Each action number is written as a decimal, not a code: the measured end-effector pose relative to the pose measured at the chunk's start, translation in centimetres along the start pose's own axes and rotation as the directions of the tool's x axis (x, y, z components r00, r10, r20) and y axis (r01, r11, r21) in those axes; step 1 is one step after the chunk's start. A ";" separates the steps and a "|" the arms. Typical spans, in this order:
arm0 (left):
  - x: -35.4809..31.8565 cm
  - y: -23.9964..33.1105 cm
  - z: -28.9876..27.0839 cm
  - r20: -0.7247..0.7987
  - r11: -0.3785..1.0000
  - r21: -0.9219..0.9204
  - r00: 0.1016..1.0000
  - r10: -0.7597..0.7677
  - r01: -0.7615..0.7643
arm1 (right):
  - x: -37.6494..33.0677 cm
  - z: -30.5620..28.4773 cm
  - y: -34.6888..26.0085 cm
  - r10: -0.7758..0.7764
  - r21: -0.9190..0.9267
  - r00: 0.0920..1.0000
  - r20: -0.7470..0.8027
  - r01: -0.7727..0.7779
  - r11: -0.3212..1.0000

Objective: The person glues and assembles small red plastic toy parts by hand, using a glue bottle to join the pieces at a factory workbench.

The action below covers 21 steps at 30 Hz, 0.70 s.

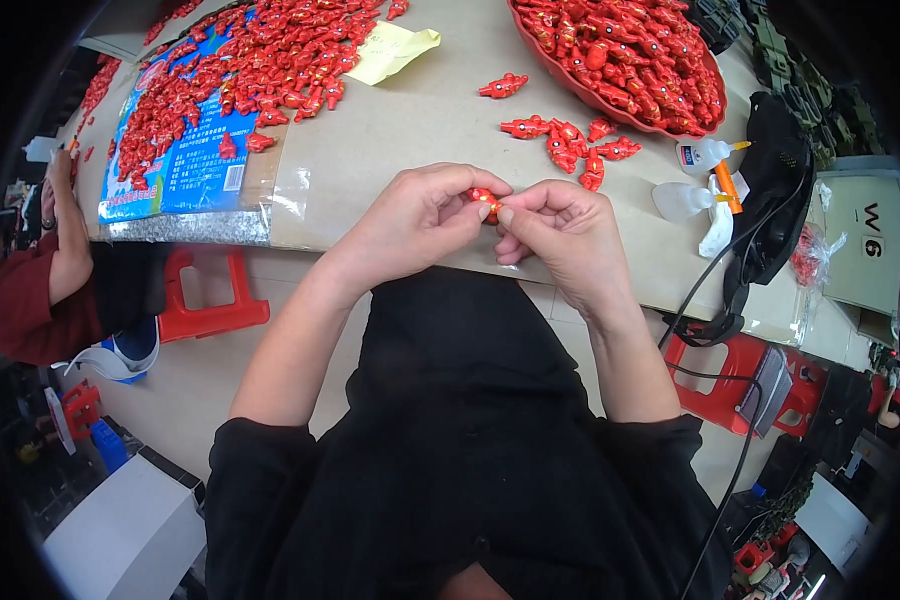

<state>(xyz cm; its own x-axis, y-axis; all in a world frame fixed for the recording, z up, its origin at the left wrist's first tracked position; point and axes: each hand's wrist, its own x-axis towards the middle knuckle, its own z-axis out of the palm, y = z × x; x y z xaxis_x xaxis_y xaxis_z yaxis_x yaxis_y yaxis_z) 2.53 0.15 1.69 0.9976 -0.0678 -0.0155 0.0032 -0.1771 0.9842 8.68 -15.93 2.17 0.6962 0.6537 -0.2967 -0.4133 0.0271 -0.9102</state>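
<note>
Between my two hands, over the table's near edge, is a small glossy red figurine [485, 203] with yellow marks. My left hand [415, 215] pinches it between thumb and fingers. The fingertips of my right hand [562, 232] are closed against its right side; my fingers hide part of it. Several similar red figurines [567, 145] lie loose on the table beyond my right hand, and one more [503, 86] lies farther back. A red basin [547, 57] heaped with such pieces stands at the far right.
Many red pieces cover a blue printed cardboard sheet [192, 172] at left, near a yellow paper [395, 50]. Two small glue bottles [705, 153] with orange tips, a black bag [770, 190] and a cable stand at right. Another person's arm [68, 235] is at far left; red stools [208, 300] are below.
</note>
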 end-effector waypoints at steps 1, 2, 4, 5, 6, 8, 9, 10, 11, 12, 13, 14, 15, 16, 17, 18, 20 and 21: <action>0.0 0.0 0.0 0.000 1.000 -0.001 1.000 0.000 0.000 | 0.0 0.0 0.0 0.001 -0.001 1.000 -0.001 -0.001 1.000; 0.0 0.0 0.0 0.001 1.000 0.005 1.000 0.001 -0.001 | 0.0 0.0 0.0 -0.001 -0.003 1.000 0.001 0.001 1.000; 0.0 -0.1 0.0 0.000 1.000 0.010 1.000 0.001 -0.001 | 0.0 0.0 0.0 -0.002 -0.006 1.000 0.004 0.002 1.000; 0.1 0.0 0.1 -0.001 1.000 -0.009 1.000 0.014 -0.014 | 0.0 0.0 0.0 -0.001 -0.003 1.000 -0.001 0.001 1.000; 0.1 0.0 0.1 -0.001 0.999 -0.028 1.000 0.027 -0.027 | 0.0 0.0 0.0 -0.001 0.000 1.000 -0.006 0.001 1.000; 0.1 0.1 0.1 0.002 1.000 -0.020 1.000 0.014 -0.014 | 0.1 0.0 0.0 0.000 -0.002 1.000 -0.001 0.000 1.000; 0.1 0.1 0.1 0.004 1.000 -0.010 1.000 0.002 -0.002 | 0.1 -0.1 0.0 0.000 -0.005 1.000 0.004 0.000 1.000; 0.1 0.1 0.0 0.005 1.000 -0.011 1.000 0.002 -0.002 | 0.1 -0.1 0.1 0.000 -0.005 1.000 0.004 0.000 1.000; 0.0 0.1 0.0 0.011 1.000 -0.007 1.000 0.000 0.000 | 0.0 -0.1 0.2 -0.002 -0.002 1.000 0.005 0.002 1.000; 0.0 0.2 0.0 0.016 1.000 -0.002 1.000 0.000 0.000 | 0.0 0.0 0.1 -0.006 0.001 1.000 0.007 0.006 1.000; 0.0 0.0 0.1 0.016 1.000 -0.001 1.000 0.001 -0.001 | 0.0 0.0 0.1 -0.007 0.001 1.000 0.007 0.007 1.000; 0.0 -0.4 0.2 0.004 0.999 -0.040 1.000 0.025 -0.025 | 0.0 0.0 0.0 -0.001 -0.002 1.000 0.006 0.001 1.000; 0.2 -0.5 0.3 -0.009 0.996 -0.076 0.999 0.051 -0.051 | 0.1 0.0 0.0 0.004 -0.004 1.000 0.006 -0.004 1.000; 0.2 -0.3 0.2 -0.009 0.996 -0.076 0.999 0.052 -0.053 | 0.1 0.0 0.0 0.002 -0.004 1.000 0.005 -0.002 1.000; 0.1 0.2 0.2 -0.011 0.994 -0.113 1.000 -0.008 0.007 | 0.1 0.0 -0.1 0.011 0.041 1.000 0.001 -0.011 0.999; 0.2 0.6 0.1 -0.011 0.986 -0.151 0.998 -0.068 0.065 | 0.2 -0.1 -0.1 0.020 0.087 1.000 -0.003 -0.019 0.996; 0.5 -0.2 0.0 -0.015 0.984 -0.156 0.996 -0.088 0.084 | 0.4 -0.4 0.0 0.024 0.113 1.000 -0.004 -0.024 0.993; 0.3 -0.2 -0.1 -0.025 0.984 -0.158 0.995 -0.093 0.088 | 0.2 -0.3 -0.2 0.016 0.129 1.000 0.000 -0.016 0.992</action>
<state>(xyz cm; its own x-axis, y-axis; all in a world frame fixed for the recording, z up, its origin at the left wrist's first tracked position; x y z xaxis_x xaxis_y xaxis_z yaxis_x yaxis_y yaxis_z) 2.84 0.22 1.54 0.9944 -0.0261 -0.1025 0.1018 -0.0252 0.9945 9.09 -15.98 2.19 0.6894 0.6539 -0.3116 -0.4966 0.1135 -0.8605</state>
